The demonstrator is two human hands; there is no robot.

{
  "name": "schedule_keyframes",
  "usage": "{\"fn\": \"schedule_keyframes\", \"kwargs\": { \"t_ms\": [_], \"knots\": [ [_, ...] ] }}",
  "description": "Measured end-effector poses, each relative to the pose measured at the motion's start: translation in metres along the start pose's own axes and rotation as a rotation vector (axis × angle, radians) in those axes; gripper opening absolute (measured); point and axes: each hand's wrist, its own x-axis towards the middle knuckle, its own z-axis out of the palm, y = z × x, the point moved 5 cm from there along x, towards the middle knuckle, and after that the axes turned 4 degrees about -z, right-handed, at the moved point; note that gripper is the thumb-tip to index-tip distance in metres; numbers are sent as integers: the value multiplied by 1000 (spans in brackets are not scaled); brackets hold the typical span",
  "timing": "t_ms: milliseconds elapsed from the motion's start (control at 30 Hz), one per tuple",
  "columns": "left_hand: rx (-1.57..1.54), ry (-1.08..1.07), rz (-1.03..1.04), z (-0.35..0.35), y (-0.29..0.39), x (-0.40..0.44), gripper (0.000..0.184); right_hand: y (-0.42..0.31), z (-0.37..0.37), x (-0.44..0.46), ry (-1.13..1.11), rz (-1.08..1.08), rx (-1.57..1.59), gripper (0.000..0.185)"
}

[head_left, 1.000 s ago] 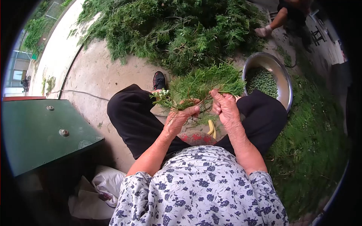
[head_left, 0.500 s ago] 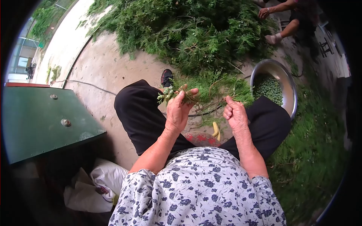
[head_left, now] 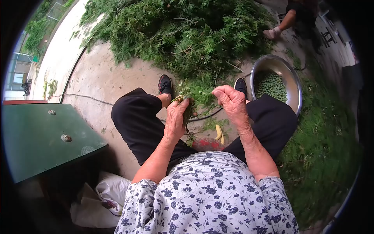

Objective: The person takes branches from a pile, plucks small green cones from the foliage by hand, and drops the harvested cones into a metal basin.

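Observation:
My left hand (head_left: 177,117) is closed around a green sprig (head_left: 187,95) with pale berries at its upper end. To its right, my right hand (head_left: 231,102) is raised with its fingers curled and pinched; whether something small is between the fingertips is hidden. Both hands are over the gap between my knees, apart from each other. Beyond my right knee stands a metal bowl (head_left: 295,80) holding green berries (head_left: 271,85).
A large heap of green branches (head_left: 175,35) lies ahead, and more greenery (head_left: 319,156) spreads at the right. A green box (head_left: 46,136) and white sacks (head_left: 111,191) are at the left. A yellow object (head_left: 219,132) lies between my legs. Another person's leg (head_left: 287,21) shows at the upper right.
My right hand has moved up and slightly left, away from the branch it pinched. The sprig has turned with my left hand, and the co-worker's hand is out of view.

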Motion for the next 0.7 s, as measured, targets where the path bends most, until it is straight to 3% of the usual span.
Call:
{"fn": "schedule_keyframes", "kwargs": {
  "t_ms": [67,167,233,300,367,433,467,567,600,633,700],
  "knots": [
    [-175,20,-65,1,-4,1,17,-18,9,5,10,-176,168,10],
    [-304,-131,-198,-4,-13,0,17,-19,19,11,-32,-301,82,10],
    [-293,-80,-231,-6,-18,-2,16,-16,25,8,-32,-274,106,12],
    [604,-157,511,2,9,-14,18,-13,31,5,-92,-227,169,14],
    [651,-226,558,-5,-1,-9,27,-10,31,3,-99,-215,142,17],
    [959,-212,889,3,7,-15,46,-9,28,3,-53,-219,197,18],
    [932,-257,923,6,9,-17,64,-10,27,2,-53,-219,197,18],
    [829,-258,896,10,11,-20,65,-13,23,2,-61,-219,150,16],
    [925,-128,1029,14,19,-22,42,-9,14,4,37,-168,148,16],
    [926,-127,1030,19,24,-25,42,-7,5,6,135,-116,147,16],
    [200,-68,-75,8,4,-7,18,-17,-7,10,202,-146,141,14]
  ]
}}
